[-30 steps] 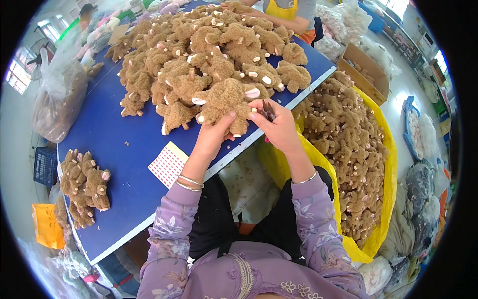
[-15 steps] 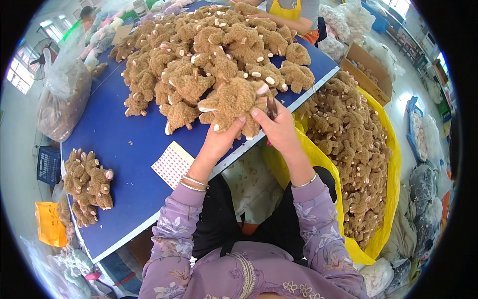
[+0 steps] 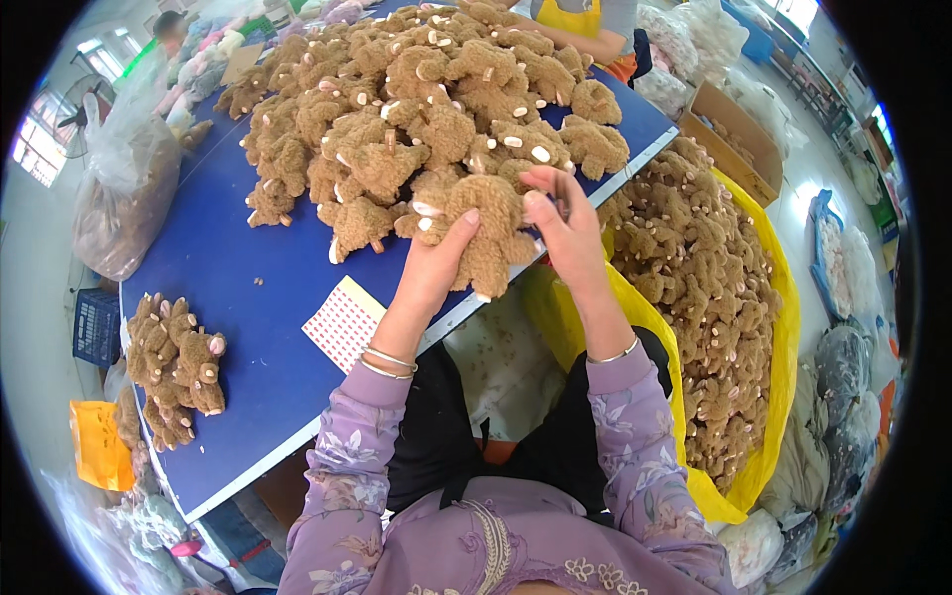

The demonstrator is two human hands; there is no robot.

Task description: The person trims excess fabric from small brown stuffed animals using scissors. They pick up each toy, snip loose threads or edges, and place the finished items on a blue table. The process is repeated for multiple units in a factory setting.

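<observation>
A brown plush toy animal [image 3: 488, 230] is held up over the near edge of the blue table [image 3: 248, 327], just in front of the big heap of plush toys [image 3: 426, 109] that covers the table's far half. The left hand [image 3: 436, 260] grips the toy from below – its fingers are curled round the underside and the thumb presses on the front of the fuzzy body. The right hand [image 3: 560, 223] is at the toy's right side, fingers loosely bent and touching the upper edge; whether it pinches anything small there cannot be told. On the table, left of the held toy and close to the left wrist, lies a white sheet of small red stickers [image 3: 342, 322]. At the table's left end sits a small separate cluster of plush toys [image 3: 174, 362]. Right of the table, beside the person's lap, a yellow bag [image 3: 783, 337] stands open – it is filled with more of the same brown toys. Beyond the table's far-left side rests a clear plastic bag [image 3: 124, 188].
</observation>
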